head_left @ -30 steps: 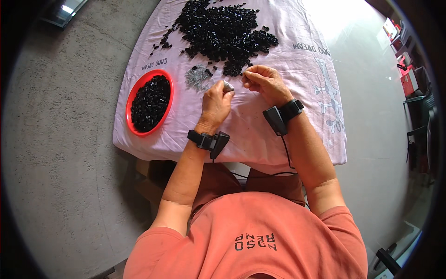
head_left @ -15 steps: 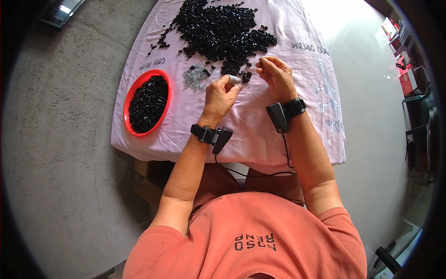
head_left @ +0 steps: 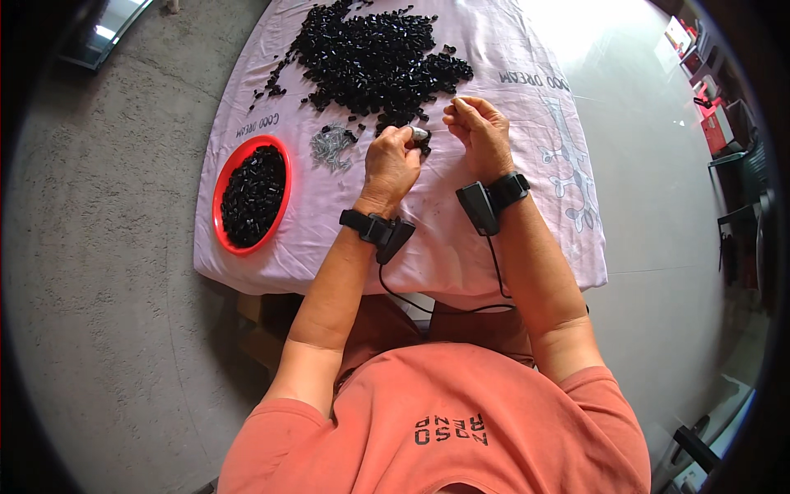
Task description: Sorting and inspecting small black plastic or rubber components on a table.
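My left hand [head_left: 393,167] is at the near tip of a large pile of small black pieces [head_left: 370,62], its fingers bent together. A silver-grey wrap [head_left: 420,133] covers one fingertip. A few black pieces [head_left: 425,146] sit right beside those fingers; whether any is gripped is hidden. To the right, my right hand [head_left: 484,136] is raised a little over the cloth with thumb and fingers pinched. What it holds, if anything, is too small to make out. Left of my left hand lies a small heap of thin silvery metal pieces [head_left: 331,146].
A red-rimmed round basin [head_left: 287,185] full of black pieces stands on the cloth's left side. The pink printed cloth [head_left: 461,255] covers the table. Each wrist wears a black strapped device [head_left: 477,207] with a cable [head_left: 411,305] hanging between them. Chairs [head_left: 741,185] line the far right.
My left hand has shifted slightly forward and right over the cloth, its fingers now at the loose black pieces. My right hand stays pinched in nearly the same place. The view has shifted slightly.
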`<state>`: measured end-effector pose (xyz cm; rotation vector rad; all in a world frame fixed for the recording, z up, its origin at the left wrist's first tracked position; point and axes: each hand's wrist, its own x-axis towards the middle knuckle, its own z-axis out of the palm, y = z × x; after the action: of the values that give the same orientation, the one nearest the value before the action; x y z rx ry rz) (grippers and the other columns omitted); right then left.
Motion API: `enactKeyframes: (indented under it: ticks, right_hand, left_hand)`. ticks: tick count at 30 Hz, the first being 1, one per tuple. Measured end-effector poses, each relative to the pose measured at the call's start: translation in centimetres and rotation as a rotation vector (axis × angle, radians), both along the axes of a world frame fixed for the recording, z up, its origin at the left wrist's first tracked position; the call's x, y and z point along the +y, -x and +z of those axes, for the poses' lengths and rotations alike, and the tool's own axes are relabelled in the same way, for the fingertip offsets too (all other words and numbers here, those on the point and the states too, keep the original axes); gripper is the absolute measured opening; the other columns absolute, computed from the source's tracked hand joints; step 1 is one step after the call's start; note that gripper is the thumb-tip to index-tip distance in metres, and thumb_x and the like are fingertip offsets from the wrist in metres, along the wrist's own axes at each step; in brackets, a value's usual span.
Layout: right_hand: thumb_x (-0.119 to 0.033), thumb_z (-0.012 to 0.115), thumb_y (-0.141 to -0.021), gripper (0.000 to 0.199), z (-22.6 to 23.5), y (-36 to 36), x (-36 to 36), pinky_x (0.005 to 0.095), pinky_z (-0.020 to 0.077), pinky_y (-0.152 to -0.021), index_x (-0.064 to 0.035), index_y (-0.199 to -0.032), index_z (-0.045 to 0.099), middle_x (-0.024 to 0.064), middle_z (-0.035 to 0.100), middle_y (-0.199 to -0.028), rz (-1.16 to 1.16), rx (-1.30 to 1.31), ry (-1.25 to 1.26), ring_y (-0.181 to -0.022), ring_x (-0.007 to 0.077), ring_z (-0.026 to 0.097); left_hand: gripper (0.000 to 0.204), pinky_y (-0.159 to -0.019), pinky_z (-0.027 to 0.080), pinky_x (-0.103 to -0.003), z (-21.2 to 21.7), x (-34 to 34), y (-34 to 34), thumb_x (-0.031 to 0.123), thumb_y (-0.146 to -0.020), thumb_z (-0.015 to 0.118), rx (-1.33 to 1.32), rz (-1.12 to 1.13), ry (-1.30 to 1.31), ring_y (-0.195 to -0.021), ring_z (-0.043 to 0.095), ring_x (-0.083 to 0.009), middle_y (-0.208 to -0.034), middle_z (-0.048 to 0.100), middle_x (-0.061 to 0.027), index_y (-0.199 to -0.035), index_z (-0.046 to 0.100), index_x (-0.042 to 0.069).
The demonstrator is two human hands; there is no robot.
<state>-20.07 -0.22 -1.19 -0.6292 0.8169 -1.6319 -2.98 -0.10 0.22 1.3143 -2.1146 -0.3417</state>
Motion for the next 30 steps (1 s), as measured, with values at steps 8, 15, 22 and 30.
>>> enactKeyframes:
  ticks: [8,15,22,30]
  right_hand:
    - [-0.013,0.065,-0.094,0.012,-0.2,0.0,-0.5,0.0242,0.0572,-0.073,-0.0041,-0.102,0.065,0.0071,0.071,-0.091,-0.029,-0.033,-0.001,-0.08,0.0127,0.069]
    - [-0.014,0.065,-0.094,0.013,0.0,-0.3,-0.4,0.0236,0.0573,-0.071,-0.0037,-0.102,0.065,0.0067,0.071,-0.091,-0.01,0.0,-0.006,-0.08,0.0125,0.069]
    - [-0.014,0.065,-0.094,0.011,0.0,-0.2,-0.4,0.0233,0.0568,-0.07,-0.0044,-0.101,0.066,0.0073,0.071,-0.09,-0.082,-0.006,0.006,-0.077,0.0121,0.069]
    - [-0.013,0.064,-0.094,0.011,-0.2,-0.4,-0.7,0.0247,0.0566,-0.07,-0.0047,-0.101,0.066,0.0069,0.071,-0.088,-0.148,0.023,0.0,-0.076,0.0128,0.069]
  left_hand:
    - [0.025,-0.067,0.055,-0.035,0.3,-0.9,-1.6,0.002,-0.077,0.058,0.048,0.042,-0.011,-0.071,0.068,-0.0235,-0.081,0.07,-0.0084,-0.1,0.065,0.007]
    - [0.018,-0.068,0.055,-0.036,-0.2,-0.6,-1.7,0.005,-0.079,0.062,0.049,0.058,-0.084,-0.073,0.07,-0.0251,-0.079,0.07,-0.0109,-0.096,0.064,0.005]
    - [0.011,-0.071,0.053,-0.043,0.3,-0.7,-1.5,0.001,-0.075,0.058,0.059,0.084,-0.046,-0.076,0.067,-0.0351,-0.08,0.068,-0.0165,-0.086,0.061,0.003]
    - [0.023,-0.081,0.054,-0.039,2.0,-5.5,0.2,0.004,-0.082,0.06,-0.031,0.03,0.109,-0.09,0.067,-0.0308,-0.1,0.067,-0.0161,-0.104,0.068,0.004]
